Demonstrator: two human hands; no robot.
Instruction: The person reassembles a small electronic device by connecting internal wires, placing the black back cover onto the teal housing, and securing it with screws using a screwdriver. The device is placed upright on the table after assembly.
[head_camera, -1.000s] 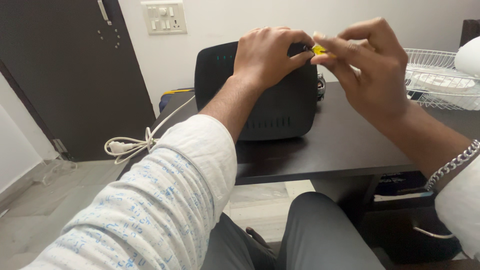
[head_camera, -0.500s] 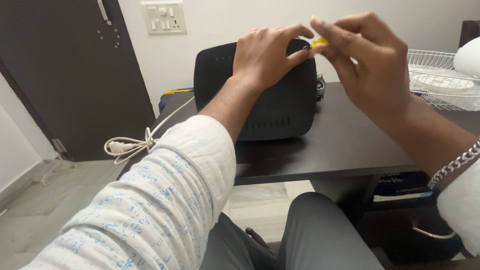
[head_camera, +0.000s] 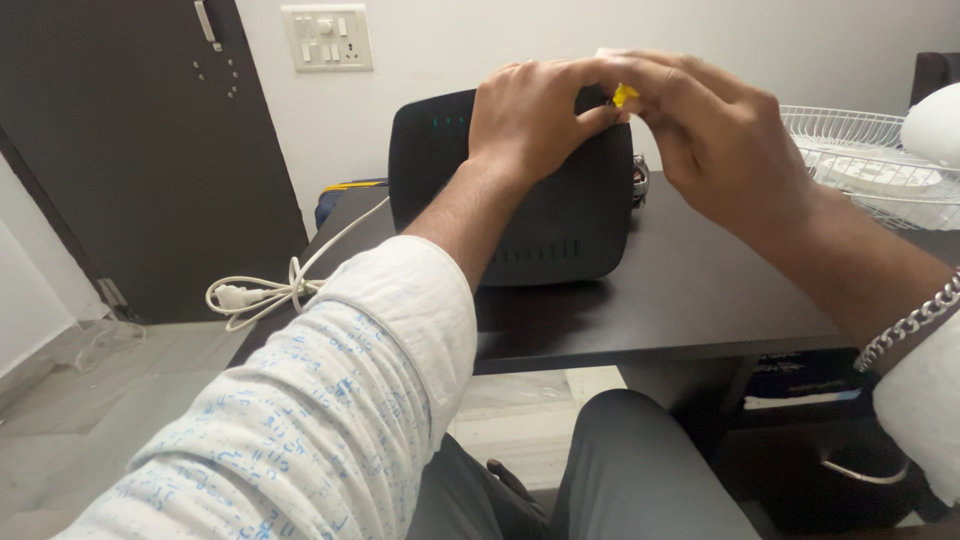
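Plain white wall (head_camera: 480, 40) is sitting behind a dark desk (head_camera: 690, 290), with a switch panel (head_camera: 328, 37) up top. Dark door (head_camera: 130, 150) is standing at the left, pale tiled floor (head_camera: 90, 400) is showing below it, and even light is filling the room.

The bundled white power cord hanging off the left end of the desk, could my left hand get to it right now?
Probably yes, once freed. The white power cord hangs in the open beside the dark desk with nothing in front of it, but the left hand is gripping the top of the black device.
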